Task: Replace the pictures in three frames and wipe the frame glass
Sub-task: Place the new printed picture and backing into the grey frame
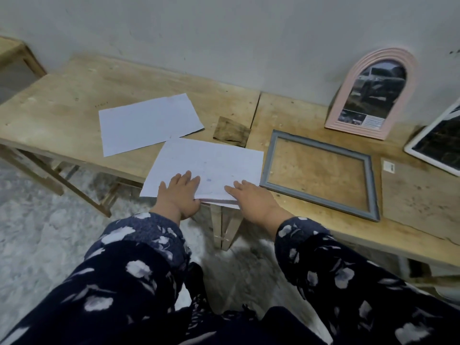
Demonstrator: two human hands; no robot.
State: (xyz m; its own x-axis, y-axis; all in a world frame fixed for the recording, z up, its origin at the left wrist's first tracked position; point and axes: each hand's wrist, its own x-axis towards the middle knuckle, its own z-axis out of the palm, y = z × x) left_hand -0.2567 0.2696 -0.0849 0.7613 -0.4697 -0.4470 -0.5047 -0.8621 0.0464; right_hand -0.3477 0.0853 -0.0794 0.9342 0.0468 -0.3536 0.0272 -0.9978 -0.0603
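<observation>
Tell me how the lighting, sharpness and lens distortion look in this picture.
Head view: dim, flat, bluish light, no glare; the whole image is soft, both hands slightly smeared; the wide lens bends the table edges; the photo in the pink frame is too blurred to read.

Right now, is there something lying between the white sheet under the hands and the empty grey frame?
Nothing visible. The white sheet lies just left of the grey frame, with only a narrow strip of bare table between them.
</observation>
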